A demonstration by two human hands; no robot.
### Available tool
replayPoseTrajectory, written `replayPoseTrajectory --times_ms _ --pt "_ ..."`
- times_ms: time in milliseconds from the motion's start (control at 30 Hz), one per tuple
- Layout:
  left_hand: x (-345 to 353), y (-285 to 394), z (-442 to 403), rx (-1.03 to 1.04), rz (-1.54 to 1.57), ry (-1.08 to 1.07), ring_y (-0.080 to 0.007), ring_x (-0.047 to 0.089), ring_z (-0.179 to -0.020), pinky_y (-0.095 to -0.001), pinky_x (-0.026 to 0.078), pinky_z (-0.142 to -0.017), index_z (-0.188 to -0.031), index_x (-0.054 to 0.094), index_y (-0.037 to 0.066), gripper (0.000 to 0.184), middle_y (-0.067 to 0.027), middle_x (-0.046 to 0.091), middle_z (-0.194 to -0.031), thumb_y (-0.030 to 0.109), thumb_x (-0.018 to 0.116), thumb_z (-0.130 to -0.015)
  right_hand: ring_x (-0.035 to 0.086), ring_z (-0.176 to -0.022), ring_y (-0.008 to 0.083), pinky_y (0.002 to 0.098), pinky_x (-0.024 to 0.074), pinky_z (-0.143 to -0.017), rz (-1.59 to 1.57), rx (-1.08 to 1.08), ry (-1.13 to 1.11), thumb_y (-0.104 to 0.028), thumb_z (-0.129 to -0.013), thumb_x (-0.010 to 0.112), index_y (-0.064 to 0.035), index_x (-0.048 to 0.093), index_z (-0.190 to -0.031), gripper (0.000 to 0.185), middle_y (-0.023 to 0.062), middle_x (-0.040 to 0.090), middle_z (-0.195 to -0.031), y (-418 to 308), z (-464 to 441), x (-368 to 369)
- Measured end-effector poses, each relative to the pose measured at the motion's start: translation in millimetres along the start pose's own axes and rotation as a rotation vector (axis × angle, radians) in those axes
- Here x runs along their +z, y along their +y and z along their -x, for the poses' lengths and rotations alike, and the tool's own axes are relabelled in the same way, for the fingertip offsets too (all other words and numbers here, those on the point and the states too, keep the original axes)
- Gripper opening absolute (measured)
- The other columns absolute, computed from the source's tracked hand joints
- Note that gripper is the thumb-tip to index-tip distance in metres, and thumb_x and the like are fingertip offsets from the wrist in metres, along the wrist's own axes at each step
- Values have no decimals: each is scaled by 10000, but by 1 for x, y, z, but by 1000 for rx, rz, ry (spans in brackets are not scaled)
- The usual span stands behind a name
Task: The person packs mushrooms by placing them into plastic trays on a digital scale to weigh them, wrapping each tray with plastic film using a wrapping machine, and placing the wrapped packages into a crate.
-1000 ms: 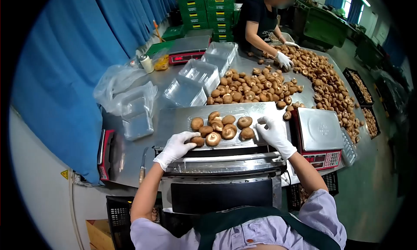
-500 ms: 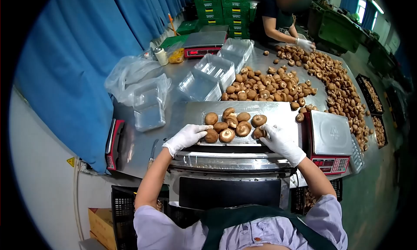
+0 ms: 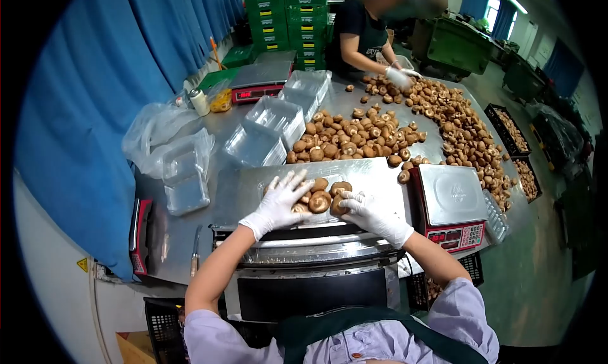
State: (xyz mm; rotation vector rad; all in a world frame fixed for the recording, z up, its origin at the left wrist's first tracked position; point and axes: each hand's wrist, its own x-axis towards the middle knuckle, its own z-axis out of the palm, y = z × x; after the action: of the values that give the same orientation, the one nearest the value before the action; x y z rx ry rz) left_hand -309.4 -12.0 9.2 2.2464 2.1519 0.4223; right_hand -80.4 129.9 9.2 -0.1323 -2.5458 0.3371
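Observation:
A small group of brown mushrooms [image 3: 320, 202] sits on a clear plastic tray [image 3: 345, 178], mostly hidden, on the metal plate in front of me. My left hand [image 3: 278, 206], white-gloved, lies over the left side of the group with its fingers spread, covering some caps. At the right side, my right hand [image 3: 375, 219], also gloved, has its fingers curled against a mushroom [image 3: 339, 203]. Below both hands runs the metal bar [image 3: 316, 250] of a machine with a black front panel [image 3: 313, 292].
Loose mushrooms [image 3: 354, 136] are heaped behind the plate. Stacked clear trays [image 3: 256, 142] stand to their left. A red scale [image 3: 451, 202] is at right, a knife [image 3: 196, 250] at left. Across the table, a co-worker's gloved hand [image 3: 399, 78] is at another mushroom heap [image 3: 468, 123].
Both my hands have moved inward over the mushrooms, which sit closer together. My left hand has spread its fingers over them. The view has shifted, and the co-worker's hands have moved.

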Motion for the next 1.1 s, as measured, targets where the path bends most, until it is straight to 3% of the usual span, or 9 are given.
replayPoseTrajectory --times_ms 167,333,467,533,600,667,800,900,1100 --pt "0 -6 -3 91 63 -68 -349 327 -1315 -460 266 -1075 -1364 429 143 727 -87 362 -1442 425 673 -740 634 -787 274 341 516 -693 -413 279 -52 -111 -719 733 -87 643 -976 273 99 648 -921 22 17 11" --pt "3 -9 -5 129 42 -74 -350 329 -1312 -457 273 -1072 -1355 440 144 728 -83 363 -1441 418 686 -728 627 -751 300 357 506 -665 -271 171 67 -78 -700 707 -74 600 -901 227 117 626 -796 20 3 12" --pt "-1 -8 -5 120 66 -71 -348 322 -1319 -456 267 -1075 -1352 441 140 729 -86 359 -1443 424 684 -726 637 -697 280 363 503 -632 -123 118 -65 -124 -745 672 -91 631 -896 160 108 647 -763 22 -6 -2" --pt "0 -8 -3 117 93 -49 -365 326 -1314 -455 280 -1077 -1371 418 153 737 -89 386 -1427 432 672 -738 648 -646 241 340 507 -614 -300 458 -172 -163 -792 652 -104 668 -935 156 103 665 -724 22 -8 -14" --pt "0 -7 -2 105 101 -52 -361 317 -1323 -452 272 -1081 -1388 394 165 755 -83 369 -1441 435 670 -739 666 -653 218 309 515 -618 -268 545 -93 -250 -833 626 -107 682 -1003 229 132 668 -701 26 -13 -17" --pt "0 -6 -3 114 64 -71 -357 316 -1326 -456 260 -1084 -1398 382 179 757 -77 349 -1455 434 665 -744 669 -781 230 330 521 -717 -269 648 -80 -291 -814 657 -79 666 -1050 317 111 691 -836 35 -18 -8" --pt "-2 -6 -4 114 39 -125 -353 290 -1343 -459 232 -1094 -1398 384 158 717 -88 328 -1468 416 629 -775 631 -867 330 413 499 -782 13 528 -271 -320 -825 611 -41 677 -998 335 187 669 -863 26 -23 5" --pt "2 -9 -3 136 15 -109 -357 289 -1343 -460 229 -1094 -1390 394 150 700 -92 327 -1468 419 620 -785 598 -941 351 421 483 -812 99 386 -105 -267 -803 628 -37 676 -950 277 192 663 -896 35 -26 17" --pt "-2 -6 -5 132 0 -134 -362 279 -1348 -465 228 -1094 -1389 395 144 699 -102 323 -1469 431 612 -789 643 -691 311 372 516 -670 -301 402 -91 -159 -781 639 -77 660 -928 169 145 661 -745 28 -28 20"
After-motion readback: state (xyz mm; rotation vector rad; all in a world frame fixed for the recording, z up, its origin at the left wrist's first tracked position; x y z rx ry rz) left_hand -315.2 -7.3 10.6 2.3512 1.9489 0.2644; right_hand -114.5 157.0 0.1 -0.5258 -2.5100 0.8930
